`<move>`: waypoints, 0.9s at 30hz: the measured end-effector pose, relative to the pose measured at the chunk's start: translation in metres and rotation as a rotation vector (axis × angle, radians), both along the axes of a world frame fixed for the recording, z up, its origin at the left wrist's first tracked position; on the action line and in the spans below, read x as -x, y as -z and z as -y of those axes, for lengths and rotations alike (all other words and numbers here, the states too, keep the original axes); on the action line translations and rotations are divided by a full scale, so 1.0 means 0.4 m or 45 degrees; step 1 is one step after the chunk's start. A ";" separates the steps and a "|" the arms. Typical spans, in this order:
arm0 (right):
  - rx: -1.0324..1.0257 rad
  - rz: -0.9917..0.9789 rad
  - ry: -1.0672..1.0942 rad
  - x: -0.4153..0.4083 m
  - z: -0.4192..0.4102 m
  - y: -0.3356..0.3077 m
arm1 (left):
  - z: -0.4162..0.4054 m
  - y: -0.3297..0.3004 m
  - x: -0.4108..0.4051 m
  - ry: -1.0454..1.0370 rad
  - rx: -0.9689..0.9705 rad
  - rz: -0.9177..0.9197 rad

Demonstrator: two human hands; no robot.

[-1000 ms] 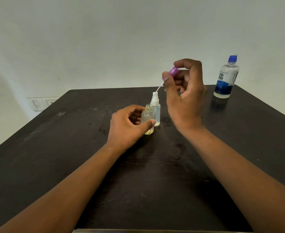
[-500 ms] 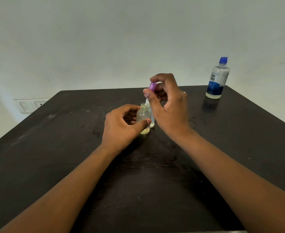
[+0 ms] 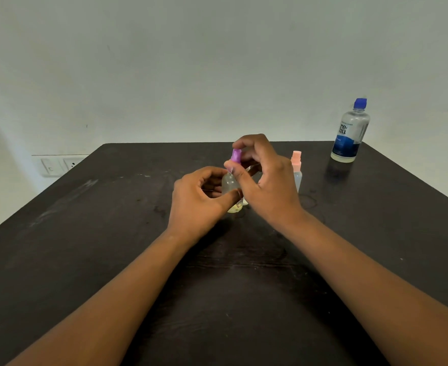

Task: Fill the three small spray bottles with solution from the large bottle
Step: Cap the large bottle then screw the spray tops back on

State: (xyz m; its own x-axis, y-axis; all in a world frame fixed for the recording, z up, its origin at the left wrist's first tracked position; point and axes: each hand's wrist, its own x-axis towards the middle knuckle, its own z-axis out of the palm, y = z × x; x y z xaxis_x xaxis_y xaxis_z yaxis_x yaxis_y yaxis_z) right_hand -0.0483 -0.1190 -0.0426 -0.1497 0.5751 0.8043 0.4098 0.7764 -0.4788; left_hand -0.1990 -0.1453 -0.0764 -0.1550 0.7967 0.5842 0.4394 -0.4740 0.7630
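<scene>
My left hand [image 3: 200, 195] grips a small clear spray bottle [image 3: 230, 185] that stands on the black table [image 3: 91, 233]. My right hand [image 3: 266, 180] pinches the purple spray cap [image 3: 236, 155], which sits on that bottle's neck. A second small bottle with a pink cap [image 3: 296, 167] stands just right of my right hand. A third small bottle stands behind my hands, almost wholly hidden. The large solution bottle [image 3: 350, 132], blue-capped and blue-labelled, stands upright at the table's far right corner.
A white wall rises behind the table, with a switch and socket plate [image 3: 59, 165] low on the left. The table's far edge runs just behind the bottles.
My right hand has come down with the purple cap, from raised above the bottle to its neck, sliding the dip tube inside. The pink-capped bottle has come into sight.
</scene>
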 end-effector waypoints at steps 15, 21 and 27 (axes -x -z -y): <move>-0.035 0.005 -0.095 -0.004 -0.001 0.001 | 0.008 -0.011 0.004 -0.008 -0.009 0.017; -0.094 0.006 -0.008 0.001 -0.002 0.002 | 0.013 -0.010 0.001 -0.009 -0.025 -0.049; -0.077 -0.053 -0.079 0.003 0.004 -0.002 | 0.015 -0.015 -0.001 -0.001 -0.006 -0.023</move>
